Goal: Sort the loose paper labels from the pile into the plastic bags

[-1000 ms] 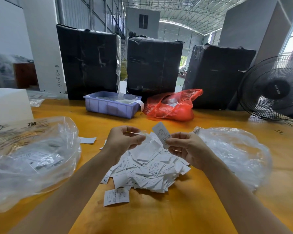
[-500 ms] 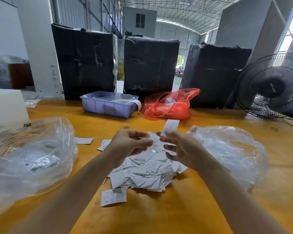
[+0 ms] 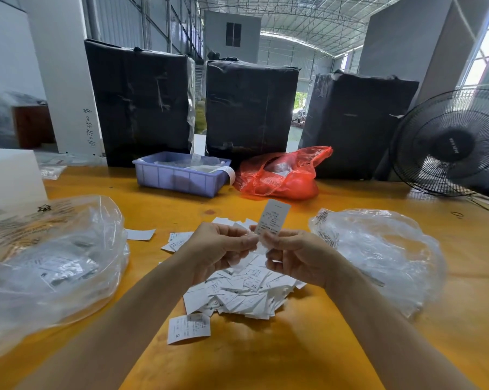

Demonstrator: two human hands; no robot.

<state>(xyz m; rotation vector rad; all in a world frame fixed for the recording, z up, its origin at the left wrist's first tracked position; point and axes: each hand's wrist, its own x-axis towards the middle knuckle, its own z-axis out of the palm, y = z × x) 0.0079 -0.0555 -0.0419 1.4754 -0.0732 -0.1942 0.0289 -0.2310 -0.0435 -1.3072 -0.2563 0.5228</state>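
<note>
Your right hand (image 3: pixel 297 256) pinches a white printed paper label (image 3: pixel 274 220) upright in its grip; your left hand (image 3: pixel 219 250) pinches paper scraps beside it. Both sit above the pile of loose white paper labels (image 3: pixel 237 296) on the orange tabletop (image 3: pixel 266 358). Clear crumpled plastic bag (image 3: pixel 52 266) left, another clear plastic bag (image 3: pixel 378 254) right

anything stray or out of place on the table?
A few labels lie apart from the pile: one marked S in front of it, one blank-side-up by the left clear bag. A paper strip hangs over the purple tray's rim.
</note>
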